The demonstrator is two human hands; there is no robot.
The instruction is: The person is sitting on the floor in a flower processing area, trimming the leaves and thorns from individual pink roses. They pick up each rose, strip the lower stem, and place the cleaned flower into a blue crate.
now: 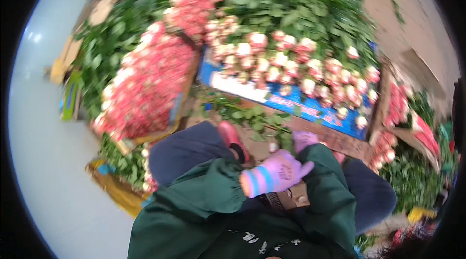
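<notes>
In front of my lap is my left hand (277, 174), in a purple glove with a blue-striped cuff. One finger stretches out to the right, apart from the others, and nothing shows in its grasp. My right hand (305, 140), also purple-gloved, is farther forward; its fingers are hidden or blurred. Just beyond the left hand lies a small pale rose head (273, 147), with green leaves (285, 141) between it and the right hand. Cut leafy stems (250, 116) litter the ground ahead.
Pink-and-white roses (291, 67) lie across a blue printed sheet (310, 110) ahead. Dense pink roses (150, 82) fill a box on the left. More roses (386, 150) and cardboard (421, 72) are at right. A pink shoe (233, 140) rests between stems and my knee.
</notes>
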